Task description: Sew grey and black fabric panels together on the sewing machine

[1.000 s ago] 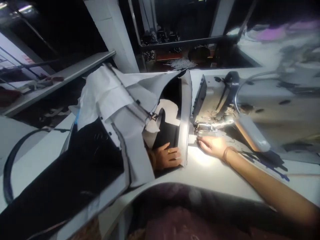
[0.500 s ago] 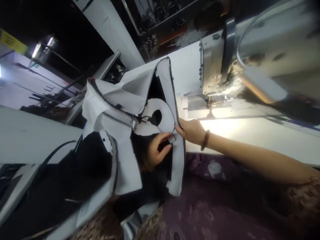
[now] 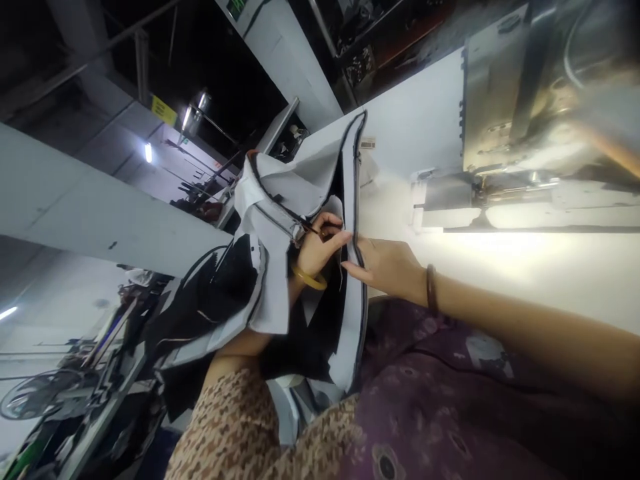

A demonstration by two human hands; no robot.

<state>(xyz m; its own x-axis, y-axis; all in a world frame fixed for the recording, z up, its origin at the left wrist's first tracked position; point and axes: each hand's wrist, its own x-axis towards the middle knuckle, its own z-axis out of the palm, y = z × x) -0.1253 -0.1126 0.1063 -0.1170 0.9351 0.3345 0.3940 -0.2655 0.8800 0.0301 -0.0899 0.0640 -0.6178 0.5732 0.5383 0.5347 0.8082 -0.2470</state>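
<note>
A half-sewn black fabric piece with stiff white panels and dark-corded edges [image 3: 273, 293] stands up in front of me. Through its opening reaches my left hand [image 3: 320, 247], a yellow bangle at the wrist. Its fingers curl round toward the thumb at a rounded white flap, partly hiding it; what exactly they pinch is hard to see. Outside the tall right-hand panel, my right hand [image 3: 393, 267] grips the corded edge, thumb on the inner face and fingers behind. A brown bracelet [image 3: 431, 289] circles that wrist.
A sewing machine [image 3: 500, 133] stands at the right, its lamp lighting the white table [image 3: 480, 267]. A small barcode label [image 3: 369, 143] lies behind the panel. A white pillar [image 3: 295, 60] rises at the back; a fan [image 3: 43, 393] stands at lower left.
My view has swung left, so the machine sits farther right. My left hand has moved up, from the small tab to over the rounded flap. The right hand still grips the corded edge.
</note>
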